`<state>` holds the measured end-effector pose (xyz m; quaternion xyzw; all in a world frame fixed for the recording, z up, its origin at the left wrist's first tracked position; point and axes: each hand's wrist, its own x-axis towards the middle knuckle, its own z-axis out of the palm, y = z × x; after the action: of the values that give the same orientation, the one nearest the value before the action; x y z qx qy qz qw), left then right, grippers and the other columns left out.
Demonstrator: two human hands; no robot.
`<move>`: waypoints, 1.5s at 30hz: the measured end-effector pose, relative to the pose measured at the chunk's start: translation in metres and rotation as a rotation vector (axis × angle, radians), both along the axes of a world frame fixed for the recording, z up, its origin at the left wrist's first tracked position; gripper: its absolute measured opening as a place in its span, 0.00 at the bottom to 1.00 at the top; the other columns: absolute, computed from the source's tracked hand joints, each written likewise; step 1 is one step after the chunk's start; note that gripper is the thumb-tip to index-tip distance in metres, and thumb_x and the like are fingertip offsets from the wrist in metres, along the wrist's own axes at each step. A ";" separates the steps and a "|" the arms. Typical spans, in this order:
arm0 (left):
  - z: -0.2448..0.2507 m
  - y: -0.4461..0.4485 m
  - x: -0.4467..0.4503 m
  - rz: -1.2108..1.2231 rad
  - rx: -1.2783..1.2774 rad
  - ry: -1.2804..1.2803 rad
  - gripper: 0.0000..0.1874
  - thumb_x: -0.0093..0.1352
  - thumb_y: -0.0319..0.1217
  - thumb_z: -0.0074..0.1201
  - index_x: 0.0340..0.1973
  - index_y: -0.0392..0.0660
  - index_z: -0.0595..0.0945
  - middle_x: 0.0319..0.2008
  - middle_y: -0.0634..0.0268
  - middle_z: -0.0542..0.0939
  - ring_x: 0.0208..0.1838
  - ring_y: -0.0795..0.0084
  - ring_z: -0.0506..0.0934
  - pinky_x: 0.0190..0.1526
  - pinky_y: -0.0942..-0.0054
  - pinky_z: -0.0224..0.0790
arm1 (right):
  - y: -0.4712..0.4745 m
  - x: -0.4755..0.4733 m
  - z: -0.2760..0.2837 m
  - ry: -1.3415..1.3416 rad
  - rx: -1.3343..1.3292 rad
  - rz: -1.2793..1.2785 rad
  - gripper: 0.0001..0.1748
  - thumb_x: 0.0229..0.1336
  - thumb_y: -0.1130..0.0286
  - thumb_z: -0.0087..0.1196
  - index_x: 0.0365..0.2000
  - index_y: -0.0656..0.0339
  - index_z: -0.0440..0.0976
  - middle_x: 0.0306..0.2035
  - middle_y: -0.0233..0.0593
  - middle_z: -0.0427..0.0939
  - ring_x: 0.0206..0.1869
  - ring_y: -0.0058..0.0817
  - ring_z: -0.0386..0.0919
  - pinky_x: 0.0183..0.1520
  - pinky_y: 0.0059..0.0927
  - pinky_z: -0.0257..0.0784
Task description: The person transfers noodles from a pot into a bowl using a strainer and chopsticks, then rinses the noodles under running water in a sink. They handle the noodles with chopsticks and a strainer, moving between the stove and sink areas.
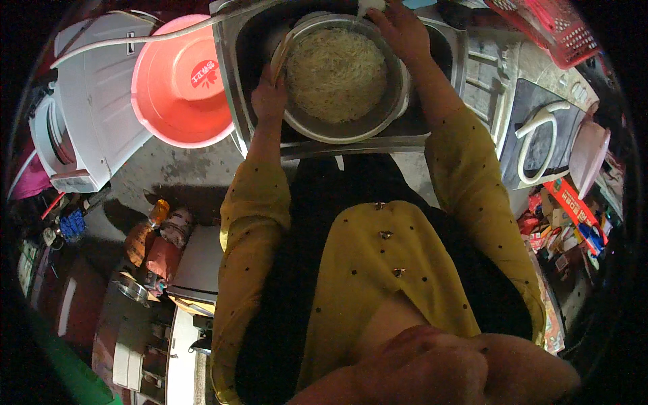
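Observation:
A round metal basin [397, 109] full of pale, thin shreds [335, 76] sits in a stainless steel sink [460, 55]. At the basin's left rim is my left hand [269, 101], its fingers closed round the lower end of a slim tan strip [279, 58], which looks like wood and lies along the rim. Beyond the upper right rim, my right hand [402, 35] holds a small whitish thing [371, 6]; the frame's top edge cuts it off and its kind is unclear.
Left of the sink stands a pink plastic basin [172, 111], with a pale hose [172, 35] crossing above it and a white appliance [109, 101] beyond. To the right are a coiled hose [536, 144], a pink basket [567, 40] and a heap of packaging [557, 228]. Bags [164, 255] lie lower left.

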<state>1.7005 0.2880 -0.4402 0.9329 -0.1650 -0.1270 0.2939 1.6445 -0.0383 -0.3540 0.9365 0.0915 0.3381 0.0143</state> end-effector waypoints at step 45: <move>0.020 -0.019 0.004 0.054 0.119 0.130 0.25 0.72 0.50 0.42 0.63 0.62 0.70 0.37 0.49 0.83 0.40 0.44 0.81 0.42 0.48 0.73 | 0.173 -0.094 -0.070 0.912 1.132 -0.246 0.44 0.51 0.55 0.61 0.65 0.59 0.57 0.59 0.56 0.68 0.59 0.53 0.68 0.59 0.47 0.67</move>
<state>1.7050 0.2687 -0.4199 0.9426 -0.1126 -0.1891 0.2513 1.5503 0.1347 -0.4242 0.8518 -0.2060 -0.0933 -0.4727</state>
